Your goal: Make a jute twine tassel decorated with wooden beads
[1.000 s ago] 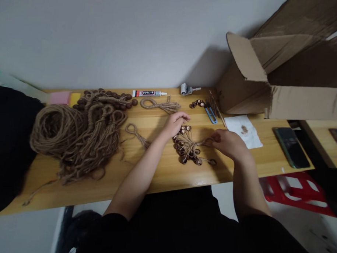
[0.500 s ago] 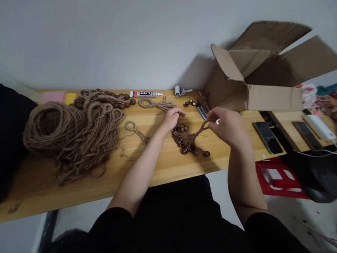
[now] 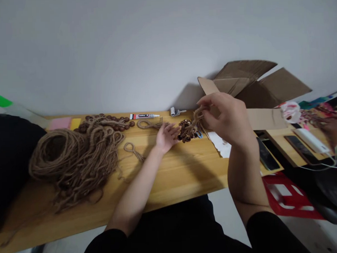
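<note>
My right hand (image 3: 226,119) pinches the looped end of a brown cord (image 3: 197,117), lifted above the wooden table. From this cord hangs a cluster of dark brown beads (image 3: 186,131), some showing pale holes. Just left of the beads, my left hand (image 3: 166,138) is open, palm turned up and fingers spread; whether its fingertips touch them I cannot tell. Behind that hand lies a looped cord bundle (image 3: 146,124). A smaller cord loop (image 3: 132,149) rests to its left, partly covered by my left forearm.
A big coil of cord (image 3: 52,154) and a heap of knotted cords (image 3: 94,155) fill the table's left side. A glue tube (image 3: 142,116) lies by the wall. Right are a cardboard box (image 3: 264,118), white paper (image 3: 223,146), phones (image 3: 300,147) and a white power bank (image 3: 312,140).
My right hand has raised the beaded cord off the table. My left hand has turned palm up beside the beads. White paper now shows near the box, and the view has tilted upward.
</note>
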`<state>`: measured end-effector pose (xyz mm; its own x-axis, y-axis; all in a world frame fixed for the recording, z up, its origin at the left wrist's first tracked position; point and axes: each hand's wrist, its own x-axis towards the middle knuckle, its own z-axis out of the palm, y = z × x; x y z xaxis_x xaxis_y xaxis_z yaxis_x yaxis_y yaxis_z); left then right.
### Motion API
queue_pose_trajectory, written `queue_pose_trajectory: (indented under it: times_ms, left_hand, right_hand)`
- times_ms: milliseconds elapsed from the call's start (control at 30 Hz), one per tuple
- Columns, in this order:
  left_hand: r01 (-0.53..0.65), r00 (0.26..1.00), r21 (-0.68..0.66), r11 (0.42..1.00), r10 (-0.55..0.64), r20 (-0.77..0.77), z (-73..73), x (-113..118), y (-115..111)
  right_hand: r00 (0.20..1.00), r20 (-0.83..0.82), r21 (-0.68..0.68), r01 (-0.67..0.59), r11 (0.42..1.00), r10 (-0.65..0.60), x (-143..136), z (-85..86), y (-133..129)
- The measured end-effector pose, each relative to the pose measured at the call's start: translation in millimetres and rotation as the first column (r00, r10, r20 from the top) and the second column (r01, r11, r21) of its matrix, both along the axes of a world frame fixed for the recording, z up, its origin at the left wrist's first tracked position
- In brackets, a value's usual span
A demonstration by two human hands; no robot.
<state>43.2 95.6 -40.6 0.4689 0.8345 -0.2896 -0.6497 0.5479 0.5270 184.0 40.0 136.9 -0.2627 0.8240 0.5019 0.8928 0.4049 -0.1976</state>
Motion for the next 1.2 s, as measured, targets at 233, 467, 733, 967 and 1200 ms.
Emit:
queue_pose_trajectory:
  times_ms: [233,467,733,967,1200]
  left_hand:
    - [0.335,0.922,-0.138,0.932,-0.294,0.253,-3.3,-8.9,3.8]
    - [0.319,0.921,-0.183,0.930,-0.258,0.292,-2.9,-10.6,7.9]
    - [0.198,0.959,-0.261,0.945,-0.132,0.251,-4.2,-5.5,8.8]
    - [0.258,0.947,-0.286,0.923,-0.183,0.263,-9.2,-8.0,9.8]
    - [0.246,0.944,-0.366,0.897,-0.135,0.302,-14.9,-5.8,9.9]
  right_hand:
    - [0.958,-0.051,-0.073,-0.284,0.956,0.281,-6.6,-7.7,34.7]
    - [0.900,-0.112,-0.191,-0.436,0.880,0.421,-1.3,-15.5,54.7]
    - [0.900,-0.150,-0.162,-0.431,0.888,0.410,3.4,-27.1,56.0]
    - [0.916,-0.124,-0.148,-0.398,0.905,0.383,0.7,-24.4,52.7]
    - [0.922,-0.002,-0.210,-0.379,0.901,0.388,-4.7,-29.8,54.2]
